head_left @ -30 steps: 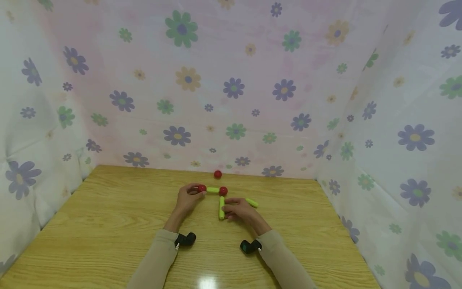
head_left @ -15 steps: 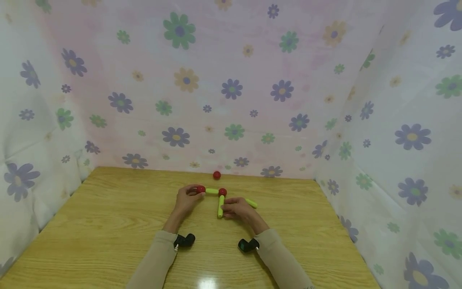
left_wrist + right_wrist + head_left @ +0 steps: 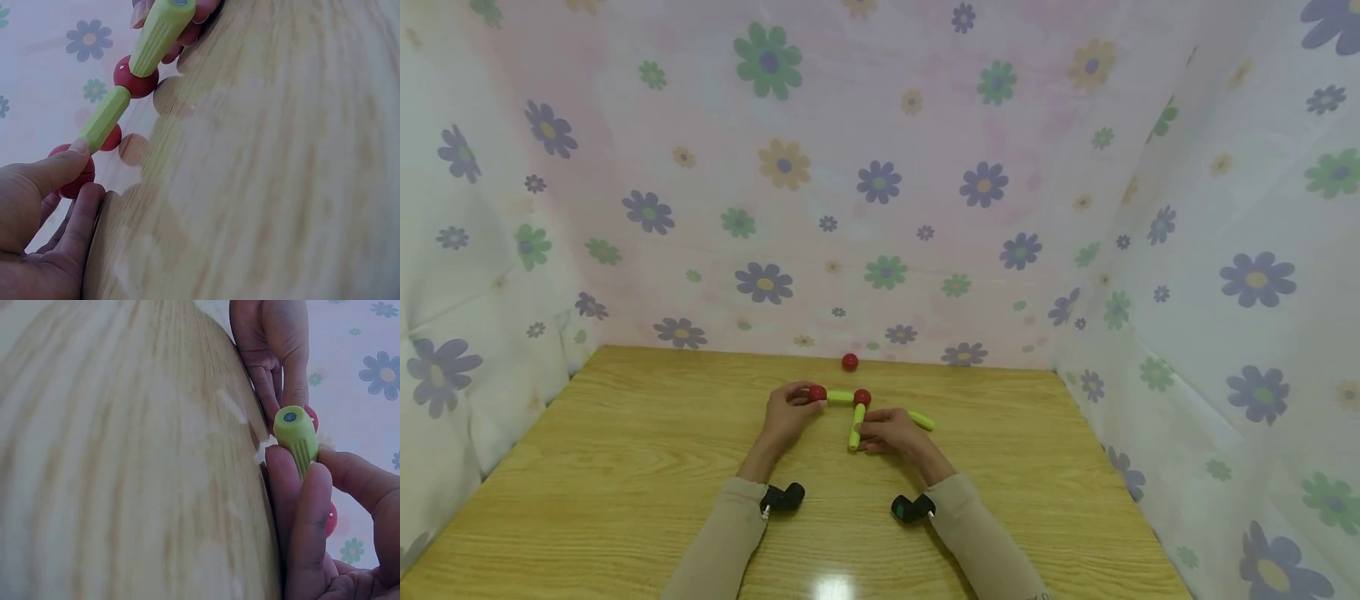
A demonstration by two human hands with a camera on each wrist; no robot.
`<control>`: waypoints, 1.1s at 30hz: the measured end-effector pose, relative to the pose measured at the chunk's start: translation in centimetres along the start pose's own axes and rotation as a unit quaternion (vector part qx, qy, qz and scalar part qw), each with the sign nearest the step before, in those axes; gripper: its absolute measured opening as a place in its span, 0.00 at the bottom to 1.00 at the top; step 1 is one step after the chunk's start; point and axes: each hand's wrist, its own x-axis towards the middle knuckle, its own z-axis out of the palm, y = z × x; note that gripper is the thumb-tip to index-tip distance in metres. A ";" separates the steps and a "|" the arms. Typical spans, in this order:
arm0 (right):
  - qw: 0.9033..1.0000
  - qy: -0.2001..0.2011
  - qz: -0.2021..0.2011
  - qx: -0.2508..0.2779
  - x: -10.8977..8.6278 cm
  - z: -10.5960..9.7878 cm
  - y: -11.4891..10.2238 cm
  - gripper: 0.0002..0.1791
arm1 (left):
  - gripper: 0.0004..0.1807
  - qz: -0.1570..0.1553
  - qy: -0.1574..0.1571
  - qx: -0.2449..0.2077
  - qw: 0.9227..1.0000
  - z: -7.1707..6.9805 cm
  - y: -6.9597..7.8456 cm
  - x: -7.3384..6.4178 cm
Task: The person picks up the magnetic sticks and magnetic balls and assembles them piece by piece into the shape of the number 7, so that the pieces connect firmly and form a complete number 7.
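Note:
My left hand (image 3: 786,417) grips a red ball (image 3: 817,393) between thumb and fingers. From that ball a short yellow-green rod (image 3: 840,397) runs right to a second red ball (image 3: 862,397). My right hand (image 3: 895,435) pinches another yellow-green rod (image 3: 855,435), whose far end meets the second ball, so the two rods form a corner. In the right wrist view this rod (image 3: 295,431) shows a dark grey round tip on its free end. The left wrist view shows the ribbed sides of the held rod (image 3: 159,37) and the joined rod (image 3: 106,115).
A loose red ball (image 3: 850,362) lies near the table's back edge. Just beyond my right hand lies a loose yellow-green rod (image 3: 922,420). Flower-patterned cloth (image 3: 820,208) hangs behind and on both sides of the wooden table (image 3: 625,467).
The rod in my right hand has come up against the second ball, and its near end has swung slightly left. My left hand keeps its grip on the first ball.

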 end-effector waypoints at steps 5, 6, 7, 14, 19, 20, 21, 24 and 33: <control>1.000 0.001 -0.001 -0.008 -0.1 0.0 -0.2 0.27 | 0.21 -0.001 -0.005 -0.002 1.000 0.0 0.0 0.1; 1.000 0.002 -0.001 -0.010 -0.2 -0.1 -0.3 0.27 | 0.21 0.000 -0.007 -0.003 1.000 0.0 0.0 0.2; 1.000 0.004 0.000 -0.011 -0.2 -0.1 -0.3 0.27 | 0.21 0.001 -0.009 -0.004 1.000 0.0 0.1 0.2; 1.000 0.009 0.003 -0.015 -0.3 -0.1 -0.4 0.24 | 0.22 0.004 -0.013 -0.004 1.000 0.1 0.1 0.3; 1.000 0.006 0.001 -0.012 -0.4 0.0 -0.4 0.23 | 0.23 -0.003 -0.012 0.001 1.000 0.0 0.2 0.2; 1.000 0.005 0.000 -0.012 -0.4 0.0 -0.4 0.22 | 0.24 -0.003 -0.012 0.002 1.000 0.0 0.2 0.2; 1.000 0.004 0.000 -0.012 -0.4 0.0 -0.3 0.22 | 0.24 -0.004 -0.013 0.002 1.000 -0.1 0.2 0.2; 1.000 0.003 -0.002 -0.013 -0.4 0.0 -0.2 0.21 | 0.24 -0.008 -0.017 -0.003 1.000 -0.2 0.2 0.1; 1.000 -0.006 -0.004 -0.012 -0.5 -0.1 0.1 0.21 | 0.23 -0.006 -0.024 0.000 1.000 -0.4 -0.3 0.3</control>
